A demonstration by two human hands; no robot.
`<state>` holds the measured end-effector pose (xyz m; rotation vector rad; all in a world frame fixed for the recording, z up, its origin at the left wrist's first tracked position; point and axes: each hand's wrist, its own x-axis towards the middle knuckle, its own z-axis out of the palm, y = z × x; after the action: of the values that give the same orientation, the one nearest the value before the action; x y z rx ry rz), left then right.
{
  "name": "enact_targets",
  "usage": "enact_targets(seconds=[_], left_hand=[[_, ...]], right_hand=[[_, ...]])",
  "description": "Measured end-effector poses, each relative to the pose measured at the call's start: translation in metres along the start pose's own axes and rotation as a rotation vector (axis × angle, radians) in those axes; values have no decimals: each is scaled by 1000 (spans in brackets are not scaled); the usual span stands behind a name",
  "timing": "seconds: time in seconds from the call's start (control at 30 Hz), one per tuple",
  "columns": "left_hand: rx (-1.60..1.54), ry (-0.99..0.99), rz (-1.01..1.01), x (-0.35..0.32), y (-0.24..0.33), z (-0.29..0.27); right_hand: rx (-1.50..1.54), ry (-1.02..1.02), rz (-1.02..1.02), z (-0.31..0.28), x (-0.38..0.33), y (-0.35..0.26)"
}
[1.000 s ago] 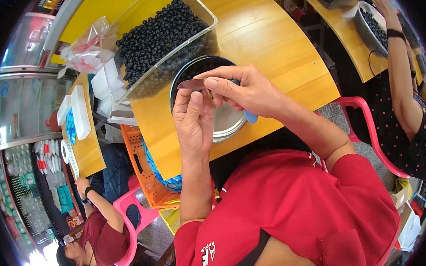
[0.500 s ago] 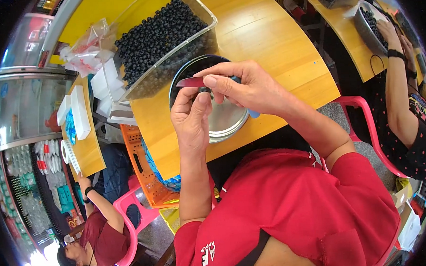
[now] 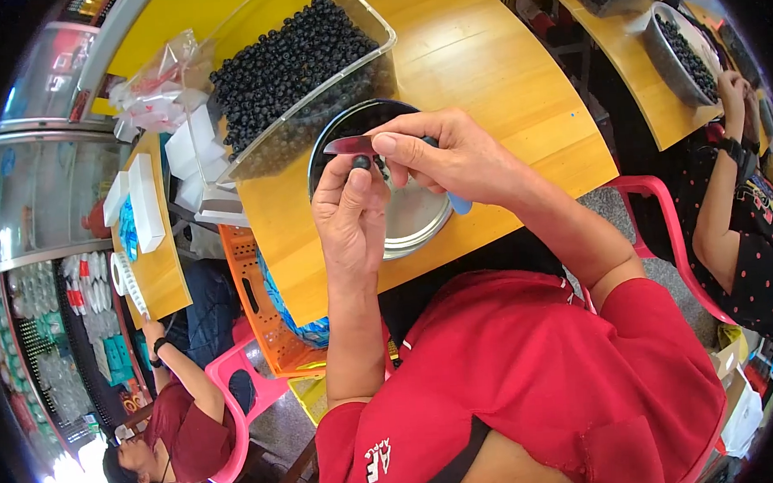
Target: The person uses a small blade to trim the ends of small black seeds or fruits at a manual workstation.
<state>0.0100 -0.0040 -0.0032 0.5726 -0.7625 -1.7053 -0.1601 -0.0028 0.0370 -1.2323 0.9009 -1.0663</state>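
Note:
Between the thumb and fingertips of my left hand (image 3: 350,210) is a small dark round bead (image 3: 361,162). My right hand (image 3: 439,156) grips a short knife (image 3: 346,146), its blade pointing left just above the bead. Most of the knife's handle is hidden by my fingers. Both hands hover over a round metal bowl (image 3: 402,246) on the table, and they cover much of its inside. A clear plastic bin (image 3: 391,42) full of similar dark beads (image 3: 286,80) stands beyond the bowl to the left.
The yellow wooden table (image 3: 520,112) carries the bin and bowl. Left are white boxes (image 3: 146,206), plastic bags (image 3: 155,87) and an orange crate (image 3: 254,292). One person sits at lower left; another at right works by a grey bowl (image 3: 656,48) of dark beads.
The bead now shows more fully at my left fingertips, and the blade has shifted slightly right. At right, the other person's hands have moved nearer the rim of the grey bowl.

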Motion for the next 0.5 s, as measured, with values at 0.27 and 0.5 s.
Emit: enact_targets(seconds=[0.27,0.5], left_hand=[[-67,26,-34,0,-1,11],[-226,-37,-75,1,-7,2]], right_hand=[[-39,42,-98,4,1,5],[17,33,-37,2,1,4]])
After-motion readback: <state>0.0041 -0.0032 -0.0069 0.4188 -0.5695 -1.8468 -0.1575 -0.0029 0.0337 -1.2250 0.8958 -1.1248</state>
